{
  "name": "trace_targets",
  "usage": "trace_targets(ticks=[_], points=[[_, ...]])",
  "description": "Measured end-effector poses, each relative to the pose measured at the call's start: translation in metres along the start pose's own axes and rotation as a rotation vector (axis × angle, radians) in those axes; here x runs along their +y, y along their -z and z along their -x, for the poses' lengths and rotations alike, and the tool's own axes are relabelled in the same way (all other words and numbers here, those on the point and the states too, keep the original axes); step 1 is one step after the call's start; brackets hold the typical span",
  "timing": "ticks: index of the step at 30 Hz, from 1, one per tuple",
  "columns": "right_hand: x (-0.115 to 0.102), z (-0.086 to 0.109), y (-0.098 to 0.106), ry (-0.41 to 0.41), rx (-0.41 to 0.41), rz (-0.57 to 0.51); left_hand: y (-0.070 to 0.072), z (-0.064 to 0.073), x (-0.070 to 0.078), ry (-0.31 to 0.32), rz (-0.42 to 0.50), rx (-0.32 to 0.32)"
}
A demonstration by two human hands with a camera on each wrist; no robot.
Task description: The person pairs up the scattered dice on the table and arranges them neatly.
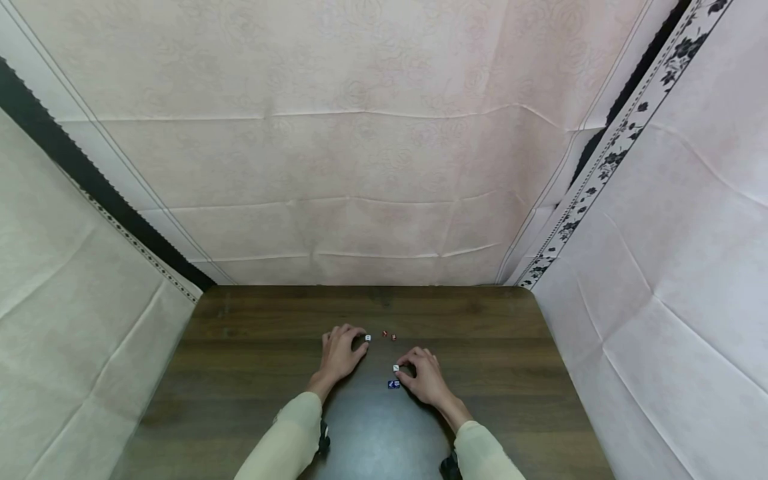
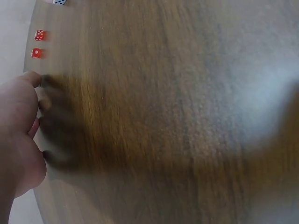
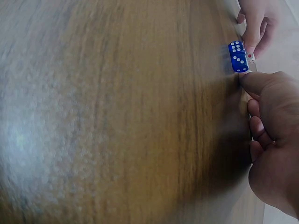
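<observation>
In the head view my left hand (image 1: 340, 352) pinches a small white die (image 1: 368, 338) between thumb and forefinger, low over the wooden table. My right hand (image 1: 425, 379) pinches another white die (image 1: 396, 368) by the fingertips, nearer the front. Just below that die, two blue dice (image 1: 393, 385) with white pips lie side by side. Two red dice (image 1: 385, 333) stand slightly apart from each other, to the right of my left fingertips. In the left wrist view the left hand (image 2: 18, 135) hides its own die. The right hand (image 3: 280, 112) hides its fingertips' grip in the right wrist view.
The brown wooden table (image 1: 252, 360) has rounded far corners and a glossy patch in front of the hands. Pale patterned cloth (image 1: 360, 160) hangs behind the far edge, and more cloth (image 1: 672, 320) stands at both sides.
</observation>
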State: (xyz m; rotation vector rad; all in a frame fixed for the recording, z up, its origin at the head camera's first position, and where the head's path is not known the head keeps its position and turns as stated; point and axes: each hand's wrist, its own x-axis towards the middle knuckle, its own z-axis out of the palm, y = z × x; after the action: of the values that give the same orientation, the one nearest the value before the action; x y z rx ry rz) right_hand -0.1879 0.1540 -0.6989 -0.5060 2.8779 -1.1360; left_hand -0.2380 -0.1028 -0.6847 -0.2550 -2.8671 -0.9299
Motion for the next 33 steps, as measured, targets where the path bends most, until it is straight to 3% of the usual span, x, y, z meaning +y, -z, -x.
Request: trace_targets(ticks=[4,13,24,33], points=[[0.0001,0.0011,0.0000,0.013,0.005,0.007,-0.0021,-0.0023,-0.0008,0.004,-0.010,-0.013],[-0.0015,-0.0004,0.0002,-0.001,0.008,-0.014,-0.0102,-0.0040,-0.0062,-0.008,0.007,0.026],[-0.0002,-0.0023,0.0007,-0.001,0.009,-0.008,-0.0040,-0.0065,-0.0013,0.014,-0.018,-0.023],[-0.0007,-0.0005,0.0012,-0.002,0.005,0.005,-0.0033,-0.0047,-0.0006,-0.016,-0.010,0.014]])
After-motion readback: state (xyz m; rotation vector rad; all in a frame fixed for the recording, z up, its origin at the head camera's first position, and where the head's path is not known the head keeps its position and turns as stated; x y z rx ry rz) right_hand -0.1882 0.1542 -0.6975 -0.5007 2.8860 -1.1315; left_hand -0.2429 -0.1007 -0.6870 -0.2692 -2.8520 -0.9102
